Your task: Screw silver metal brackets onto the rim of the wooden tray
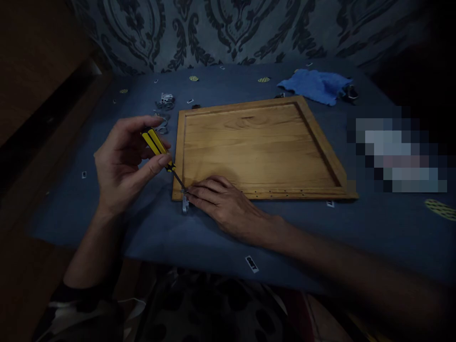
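A yellow-and-black screwdriver (156, 144) is held between the thumb and fingers of my left hand (121, 164). Its shaft slants down to a small metal hinge (185, 203) at the near left corner of a framed wooden door panel (245, 147). My right hand (228, 204) rests over the panel's near edge, its fingertips brought together against the hinge beside the screwdriver tip. Those fingertips partly cover the hinge, and whether a screw sits under the tip cannot be made out. Small dark holes run along the near rail, right of my right hand.
The panel lies on a blue patterned cloth (149, 237). Several metal hinge parts (166, 100) lie beyond my left hand. At the back right a blue rag (315, 85) lies by a small dark object (352, 92). A blurred-out patch covers the right side. Patterned fabric rises behind.
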`<state>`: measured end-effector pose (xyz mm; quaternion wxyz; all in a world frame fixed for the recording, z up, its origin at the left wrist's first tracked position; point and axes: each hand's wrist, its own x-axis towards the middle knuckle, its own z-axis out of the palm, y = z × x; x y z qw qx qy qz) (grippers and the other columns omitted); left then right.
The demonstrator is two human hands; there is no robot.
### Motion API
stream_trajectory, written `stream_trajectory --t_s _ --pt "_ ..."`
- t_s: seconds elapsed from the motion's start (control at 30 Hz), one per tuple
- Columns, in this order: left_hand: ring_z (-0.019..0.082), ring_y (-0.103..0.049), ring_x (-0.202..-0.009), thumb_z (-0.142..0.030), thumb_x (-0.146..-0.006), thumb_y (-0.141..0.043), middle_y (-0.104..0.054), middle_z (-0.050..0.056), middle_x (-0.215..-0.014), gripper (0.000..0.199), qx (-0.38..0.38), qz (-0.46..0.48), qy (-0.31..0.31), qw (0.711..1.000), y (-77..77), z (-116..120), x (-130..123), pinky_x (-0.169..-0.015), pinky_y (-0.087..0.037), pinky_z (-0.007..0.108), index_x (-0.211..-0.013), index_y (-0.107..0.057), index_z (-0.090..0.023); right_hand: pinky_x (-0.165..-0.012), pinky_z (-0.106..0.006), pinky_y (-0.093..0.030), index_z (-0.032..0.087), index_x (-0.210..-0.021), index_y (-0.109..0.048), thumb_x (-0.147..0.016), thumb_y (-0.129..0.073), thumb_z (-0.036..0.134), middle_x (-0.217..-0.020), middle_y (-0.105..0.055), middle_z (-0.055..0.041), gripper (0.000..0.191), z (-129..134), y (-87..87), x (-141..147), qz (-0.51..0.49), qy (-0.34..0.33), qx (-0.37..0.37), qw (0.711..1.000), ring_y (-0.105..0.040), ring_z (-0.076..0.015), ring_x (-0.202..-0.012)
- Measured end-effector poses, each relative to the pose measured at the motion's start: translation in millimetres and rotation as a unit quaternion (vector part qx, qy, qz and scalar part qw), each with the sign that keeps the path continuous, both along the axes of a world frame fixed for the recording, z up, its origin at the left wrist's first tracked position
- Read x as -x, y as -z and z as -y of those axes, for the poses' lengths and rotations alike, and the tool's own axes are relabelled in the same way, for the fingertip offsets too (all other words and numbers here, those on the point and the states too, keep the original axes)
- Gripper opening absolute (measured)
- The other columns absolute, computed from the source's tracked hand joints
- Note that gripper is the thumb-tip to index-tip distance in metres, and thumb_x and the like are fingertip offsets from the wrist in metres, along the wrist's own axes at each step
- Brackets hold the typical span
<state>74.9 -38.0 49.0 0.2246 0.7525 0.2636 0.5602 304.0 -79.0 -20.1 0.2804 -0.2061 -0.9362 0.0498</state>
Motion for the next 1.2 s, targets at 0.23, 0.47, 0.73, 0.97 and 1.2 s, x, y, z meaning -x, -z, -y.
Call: stream_trajectory --t_s 0.23,0.47,0.73,0.97,1.2 --pt "0.007 -0.069 -0.072 -0.011 -0.065 -0.095 -0.075 0.001 -0.095 0.058 -0.022 0.009 -0.016 1.000 2.2 -6.1 2.4 -0.063 -0.060 0.013 -0.118 -0.075 -0.019 -0.100 -0.044 -0.050 0.006 -0.128 -0.065 -0.105 -0.040 0.010 -0.126 -0.074 -0.0140 0.034 1.1 -0.5 -0.7 -0.007 0.000 0.001 1.000 -0.062 -0.0259 -0.116" --pt "0.013 -0.076 -0.077 -0.011 -0.080 -0.085 -0.076 -0.001 -0.088 0.045 0.022 -0.003 -0.001 1.000 0.9 0.0 -1.3 -0.066 -0.067 0.022 -0.122 -0.071 -0.022 -0.099 -0.045 -0.050 0.008 -0.126 -0.067 -0.106 -0.039 0.011 -0.124 -0.074 -0.0131 0.034 0.8 2.2 0.7 -0.012 0.004 -0.003 1.000 -0.063 -0.0256 -0.115" --pt "0.007 -0.064 -0.068 -0.026 -0.064 -0.097 -0.071 -0.001 -0.099 0.059 -0.020 -0.023 -0.055 0.998 4.3 -6.9 4.6 -0.057 -0.059 0.016 -0.118 -0.074 -0.021 -0.100 -0.046 -0.050 0.010 -0.129 -0.066 -0.106 -0.041 0.012 -0.125 -0.074 -0.0126 0.033 0.5 -0.2 0.2 0.001 0.006 0.006 1.000 -0.063 -0.0251 -0.115" --pt "0.015 -0.077 -0.082 -0.008 -0.073 -0.089 -0.078 0.001 -0.095 0.051 0.026 0.016 0.032 0.999 -1.6 -0.3 0.0 -0.072 -0.067 0.020 -0.120 -0.074 -0.023 -0.100 -0.045 -0.049 0.012 -0.128 -0.066 -0.105 -0.043 0.012 -0.128 -0.073 -0.0123 0.033 0.6 0.2 0.1 0.003 0.004 0.011 1.000 -0.063 -0.0246 -0.117" --pt "0.013 -0.071 -0.082 -0.015 -0.071 -0.091 -0.074 0.003 -0.102 0.052 0.001 0.006 -0.001 1.000 0.6 -1.7 1.5 -0.065 -0.064 0.019 -0.119 -0.075 -0.024 -0.099 -0.045 -0.050 0.010 -0.128 -0.067 -0.105 -0.042 0.010 -0.125 -0.074 -0.0126 0.034 -0.4 0.7 1.1 0.005 0.005 -0.002 1.000 -0.063 -0.0251 -0.115"
